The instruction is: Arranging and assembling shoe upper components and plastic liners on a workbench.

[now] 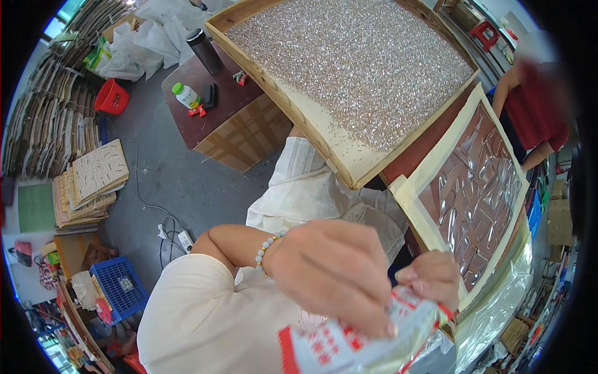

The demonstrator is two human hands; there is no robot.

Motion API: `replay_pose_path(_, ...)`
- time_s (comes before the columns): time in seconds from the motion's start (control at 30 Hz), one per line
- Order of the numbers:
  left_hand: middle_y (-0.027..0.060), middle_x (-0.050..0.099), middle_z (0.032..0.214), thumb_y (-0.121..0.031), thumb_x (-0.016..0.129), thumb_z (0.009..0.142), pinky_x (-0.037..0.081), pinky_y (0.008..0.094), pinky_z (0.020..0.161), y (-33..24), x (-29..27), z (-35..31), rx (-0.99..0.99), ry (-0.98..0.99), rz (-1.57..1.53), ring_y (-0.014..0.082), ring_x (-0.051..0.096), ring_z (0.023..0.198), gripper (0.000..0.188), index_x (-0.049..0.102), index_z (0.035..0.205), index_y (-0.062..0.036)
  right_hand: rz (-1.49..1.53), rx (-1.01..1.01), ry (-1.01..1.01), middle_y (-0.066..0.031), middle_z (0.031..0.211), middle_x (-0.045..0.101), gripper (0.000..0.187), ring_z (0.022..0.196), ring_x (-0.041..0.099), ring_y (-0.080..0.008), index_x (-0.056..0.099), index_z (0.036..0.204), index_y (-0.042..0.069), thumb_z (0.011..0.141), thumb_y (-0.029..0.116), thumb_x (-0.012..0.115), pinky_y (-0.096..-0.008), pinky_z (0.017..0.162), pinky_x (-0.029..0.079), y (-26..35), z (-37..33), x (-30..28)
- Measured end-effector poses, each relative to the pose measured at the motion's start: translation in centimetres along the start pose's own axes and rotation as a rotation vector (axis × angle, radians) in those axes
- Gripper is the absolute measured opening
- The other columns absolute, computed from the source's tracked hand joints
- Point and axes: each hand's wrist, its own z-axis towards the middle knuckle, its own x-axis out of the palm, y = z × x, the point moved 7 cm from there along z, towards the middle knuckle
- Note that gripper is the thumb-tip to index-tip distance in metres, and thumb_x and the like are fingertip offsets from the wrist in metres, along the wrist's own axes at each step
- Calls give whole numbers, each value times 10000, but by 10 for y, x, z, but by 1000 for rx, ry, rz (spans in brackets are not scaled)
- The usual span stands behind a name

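A white and red plastic packet with a toothed red end is held close in front of my chest. My left hand, with a pale beaded bracelet at the wrist, closes over the packet's upper edge. It is slightly blurred. At the packet's right side, my right hand is closed on it, thumb pressed against the fingers. What the packet contains cannot be made out.
A wooden-rimmed tray of glittering small pieces stands ahead, beside a framed clear-film sheet. On a box-like table are a dark flask and a green-capped bottle. A person in a red top is at far right.
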Motion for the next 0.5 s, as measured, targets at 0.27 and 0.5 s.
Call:
replay_pose_path(0.27,96,649,973,-52,794,689,480,297,705,-4,-57,-39,-426,-132,178,203,612,807,338,654,995,-19,-66,310,-183,-124,806,658,161,696,610,-194,673,871,-10,753,98,687,-254,620,461,-51,-18,11)
replay_pose_path(0.5,79,632,904,38,690,764,491,250,673,-11,-98,-74,-703,-77,512,143,611,793,184,637,930,-23,-110,468,-23,-115,906,655,315,788,619,-172,640,1069,-8,756,-41,645,-254,719,471,-85,-15,39)
